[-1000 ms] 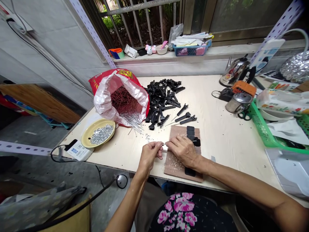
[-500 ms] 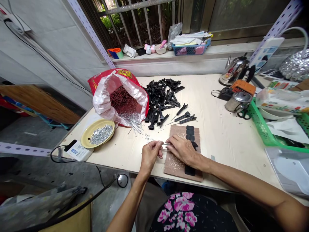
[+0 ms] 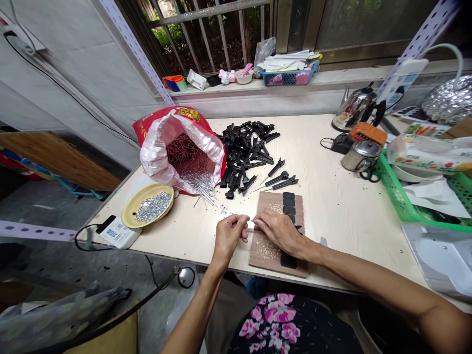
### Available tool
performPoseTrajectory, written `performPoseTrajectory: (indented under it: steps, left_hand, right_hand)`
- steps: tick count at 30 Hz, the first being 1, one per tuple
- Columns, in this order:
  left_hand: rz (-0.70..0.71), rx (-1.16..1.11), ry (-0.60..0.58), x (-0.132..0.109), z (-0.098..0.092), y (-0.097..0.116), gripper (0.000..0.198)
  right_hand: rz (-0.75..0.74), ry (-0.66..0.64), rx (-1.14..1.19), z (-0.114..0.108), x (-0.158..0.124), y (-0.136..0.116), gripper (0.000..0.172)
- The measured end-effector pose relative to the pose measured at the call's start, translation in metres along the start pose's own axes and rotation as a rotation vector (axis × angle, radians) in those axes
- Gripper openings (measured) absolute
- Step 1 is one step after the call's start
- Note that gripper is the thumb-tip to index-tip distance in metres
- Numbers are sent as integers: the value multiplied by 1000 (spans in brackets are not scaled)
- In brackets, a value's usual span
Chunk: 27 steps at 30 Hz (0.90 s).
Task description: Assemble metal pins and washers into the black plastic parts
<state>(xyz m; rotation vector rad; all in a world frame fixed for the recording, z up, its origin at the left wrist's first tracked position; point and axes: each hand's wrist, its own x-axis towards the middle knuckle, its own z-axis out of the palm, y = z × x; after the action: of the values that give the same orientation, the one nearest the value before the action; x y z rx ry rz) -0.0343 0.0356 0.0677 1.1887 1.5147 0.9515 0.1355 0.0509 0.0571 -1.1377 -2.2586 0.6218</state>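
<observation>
Silvery metal, one thin piece (image 3: 251,221), sits btwn the L hand (image 3: 229,236) and R hand (image 3: 280,233), same as half a sec ago. Main diff: the dark piece (image 3: 298,227) poking out past the R hand's knuckles shows less than it did a sec ago, and the view's shifted a touch; otherwise pretty much unchanged. Both hands are pinched on the thin piece, fingertips v. close but apart; L palm's turned inward w/ fingers curled, R hand lies palm down, fingers pointing L. L forearm comes up from below, R forearm slants in from lower R. Under the R hand: brown board (image 3: 265,265) w/ pale crumbs, a row of black pads (image 3: 288,202) just beyond the hand and one more black pad (image 3: 288,260) on its near side. Pale wood desk (image 3: 332,206) carries it all. Beyond the hands, a pile of black clips (image 3: 239,142), w/ a few loose ones nearer. Further L, red bag (image 3: 145,120) of rust-brown sticks (image 3: 184,152), silvery pins (image 3: 204,189) at its mouth, plus yellow dish (image 3: 128,216) of tiny metal bits (image 3: 154,206). Well R of the hands: kettle (image 3: 356,110), lidded pot (image 3: 361,156), green basket (image 3: 401,206). Far side of the desk: window sill (image 3: 206,91) and barred window (image 3: 206,29).
</observation>
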Motion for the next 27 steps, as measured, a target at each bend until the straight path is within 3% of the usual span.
performPoseTrajectory:
  steps: [3, 6, 16, 22, 27]
  left_hand:
    - [9, -7, -7, 0, 0, 3, 30]
    - [15, 27, -16, 0, 1, 7, 29]
    - [8, 62, -39, 1, 9, 10, 29]
    - [40, 98, -22, 1, 7, 11, 28]
    - [34, 89, -69, 2, 9, 9, 30]
  right_hand:
    - [-15, 5, 141, -1, 0, 2, 17]
    - [-40, 18, 139, -4, -3, 4, 16]
    - [-39, 43, -241, -8, -9, 1, 25]
    - [43, 16, 33, -8, -9, 3, 19]
    - [-114, 75, -322, -9, -10, 3, 22]
